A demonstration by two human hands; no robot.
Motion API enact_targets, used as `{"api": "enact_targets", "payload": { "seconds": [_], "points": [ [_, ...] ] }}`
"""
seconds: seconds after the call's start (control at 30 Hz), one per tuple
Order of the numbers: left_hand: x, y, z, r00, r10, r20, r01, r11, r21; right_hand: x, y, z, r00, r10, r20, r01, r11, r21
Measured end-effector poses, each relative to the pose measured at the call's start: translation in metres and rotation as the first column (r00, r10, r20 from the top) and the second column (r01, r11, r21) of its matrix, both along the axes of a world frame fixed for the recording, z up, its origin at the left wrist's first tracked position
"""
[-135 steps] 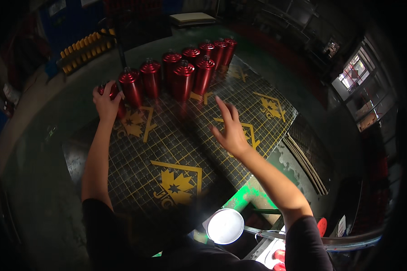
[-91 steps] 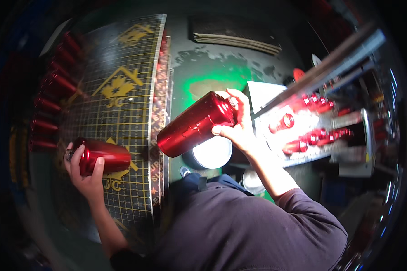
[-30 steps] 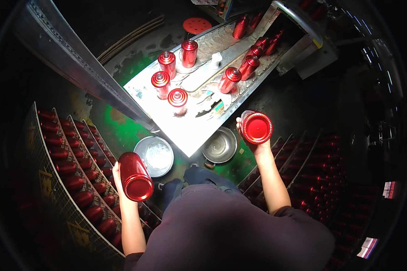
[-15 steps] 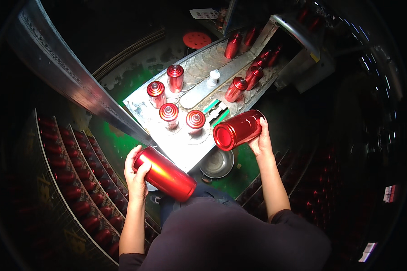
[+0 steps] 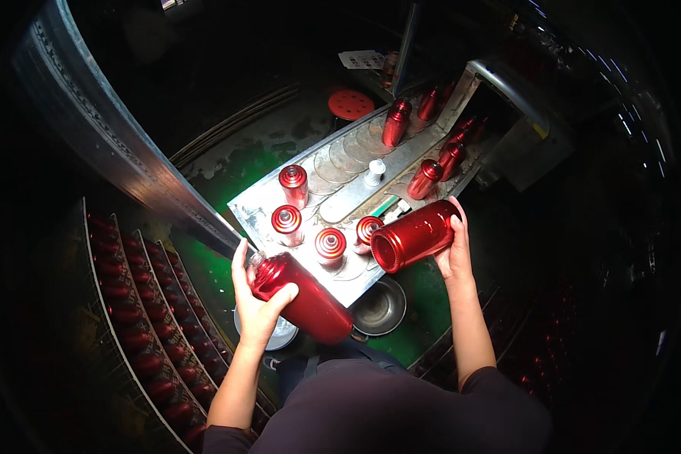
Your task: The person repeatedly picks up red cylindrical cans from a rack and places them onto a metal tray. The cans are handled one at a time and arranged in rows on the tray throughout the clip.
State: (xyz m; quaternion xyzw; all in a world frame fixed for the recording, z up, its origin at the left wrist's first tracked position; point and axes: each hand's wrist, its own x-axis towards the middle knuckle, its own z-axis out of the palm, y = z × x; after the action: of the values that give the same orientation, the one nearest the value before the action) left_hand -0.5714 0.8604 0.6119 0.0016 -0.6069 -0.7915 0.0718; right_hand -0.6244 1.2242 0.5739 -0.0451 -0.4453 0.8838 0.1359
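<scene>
My left hand (image 5: 259, 306) is wrapped round a shiny red bottle (image 5: 306, 303), its clear neck pointing up and left and its base toward my body. In my right hand (image 5: 455, 246) is a second red bottle (image 5: 412, 237), tilted on its side with its round base facing left. Its neck end is hidden by my fingers. Past my hands, upright red bottles with ringed shoulders stand on the conveyor's round plates, among them a bottle (image 5: 331, 246) at the near end, a bottle (image 5: 286, 221) left of it, and a bottle (image 5: 368, 231) partly behind the right-hand one.
The metal conveyor (image 5: 253, 198) runs up to a box-shaped metal housing (image 5: 507, 91). A small white fitting (image 5: 375, 172) stands on its middle strip. Below its near corner is a metal pan (image 5: 382, 306). Racks of red bottles (image 5: 140, 337) line the left; a red stool (image 5: 351, 104) stands behind.
The conveyor and its surroundings have shifted right and down in view. The left-hand bottle has turned so its neck shows. Standing bottles have moved round the conveyor's near end. Both hands keep their bottles.
</scene>
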Motion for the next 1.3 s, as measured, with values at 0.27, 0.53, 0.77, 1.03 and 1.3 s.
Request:
{"api": "enact_targets", "payload": {
  "seconds": [0.27,0.53,0.77,1.03,1.3],
  "points": [
    [-0.011,0.037,0.0,0.998,-0.002,-0.058,-0.018,0.943,-0.333,-0.033,0.036,-0.016,0.994,0.084,-0.065,-0.084,0.996,0.003],
    [-0.023,0.087,0.028,0.987,0.088,-0.135,-0.14,0.884,-0.447,-0.06,0.042,0.023,0.999,-0.047,0.015,0.046,0.995,0.088],
    [-0.042,0.112,0.04,0.988,0.1,-0.118,-0.141,0.895,-0.424,-0.094,0.089,0.023,0.998,0.058,-0.014,-0.055,0.982,0.179],
    [-0.054,0.107,0.037,0.985,0.125,-0.12,-0.166,0.874,-0.457,-0.118,0.075,0.045,0.983,-0.033,-0.181,0.113,0.883,0.455],
    [-0.088,0.107,0.047,0.963,0.157,-0.22,-0.247,0.84,-0.484,-0.14,0.046,0.059,0.976,0.06,-0.211,0.106,0.71,0.696]
  ]
}}
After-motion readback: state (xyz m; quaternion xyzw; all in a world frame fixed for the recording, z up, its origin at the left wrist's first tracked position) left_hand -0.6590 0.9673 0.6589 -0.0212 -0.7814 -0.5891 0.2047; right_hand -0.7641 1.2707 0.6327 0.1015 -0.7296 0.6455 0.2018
